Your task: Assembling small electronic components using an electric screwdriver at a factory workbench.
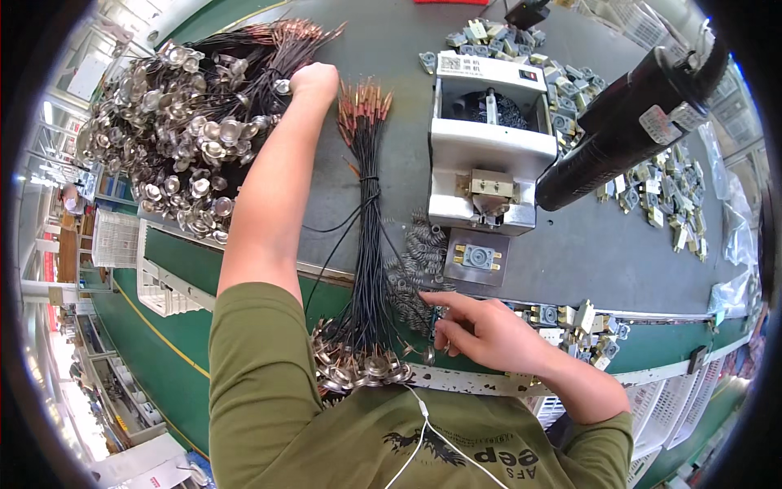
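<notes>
We record, at far left on the grey table (586,273), one heap of black wires with silver discs (195,134), copper-coloured ends pointing far. Left hand (315,79): curled at the heap's right edge; we cannot tell whether it grips a wire. Right of the heap: one tied wire bundle (371,228), copper-coloured ends far, discs at the near end. Beside the bundle: loose coil springs (419,248). Right hand (493,330): at the springs' near right side, thumb and forefinger narrowly parted; contents, if any, we cannot make out. Further right: one white-and-metal machine (493,138), a grey-and-cream block (478,257) on the plate before it.
</notes>
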Tool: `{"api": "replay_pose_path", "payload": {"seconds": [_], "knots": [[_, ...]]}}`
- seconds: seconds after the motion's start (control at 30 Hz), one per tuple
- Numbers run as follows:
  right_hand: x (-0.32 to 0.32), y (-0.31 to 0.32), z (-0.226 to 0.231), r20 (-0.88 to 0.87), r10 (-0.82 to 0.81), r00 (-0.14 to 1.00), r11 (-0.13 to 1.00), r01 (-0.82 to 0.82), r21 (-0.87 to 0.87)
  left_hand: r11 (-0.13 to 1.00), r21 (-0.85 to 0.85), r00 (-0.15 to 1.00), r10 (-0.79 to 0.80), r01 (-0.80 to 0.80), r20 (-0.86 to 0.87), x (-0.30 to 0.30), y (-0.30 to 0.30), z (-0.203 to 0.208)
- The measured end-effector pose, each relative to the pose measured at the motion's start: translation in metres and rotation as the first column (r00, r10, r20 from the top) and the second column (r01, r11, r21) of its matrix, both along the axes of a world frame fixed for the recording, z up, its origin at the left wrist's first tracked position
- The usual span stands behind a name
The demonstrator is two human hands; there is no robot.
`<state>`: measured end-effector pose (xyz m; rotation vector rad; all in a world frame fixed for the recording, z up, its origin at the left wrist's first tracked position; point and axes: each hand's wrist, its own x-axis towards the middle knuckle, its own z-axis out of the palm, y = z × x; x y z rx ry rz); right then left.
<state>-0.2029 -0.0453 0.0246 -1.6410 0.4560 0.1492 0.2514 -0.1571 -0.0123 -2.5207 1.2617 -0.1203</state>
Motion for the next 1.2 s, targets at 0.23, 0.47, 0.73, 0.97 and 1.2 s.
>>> {"api": "replay_pose_path", "payload": {"seconds": [0.23,0.47,0.73,0.97,1.2], "knots": [[-0.002,-0.004,-0.007,0.030,0.001,1.000,1.000,-0.001,-0.006,0.994,-0.084,0.987,-0.060,0.074,0.150,0.015,0.009,-0.027],[0.000,0.010,-0.003,0.071,-0.035,0.997,0.983,0.047,-0.176,0.888,0.242,0.857,-0.447,0.391,0.257,-0.011,0.053,0.037],[-0.001,0.028,-0.015,0.223,-0.055,0.973,0.648,0.205,-0.733,0.697,-0.195,0.572,-0.690,0.690,-0.443,-0.187,0.156,0.070],[-0.003,0.026,0.007,0.179,-0.029,0.983,0.202,0.181,-0.962,0.735,-0.496,0.561,-0.676,0.463,-0.478,-0.197,0.183,0.076],[-0.010,-0.024,0.016,-0.114,-0.284,0.952,0.829,0.183,-0.528,0.791,-0.439,0.498,-0.611,0.426,-0.615,-0.200,0.235,0.035]]}}
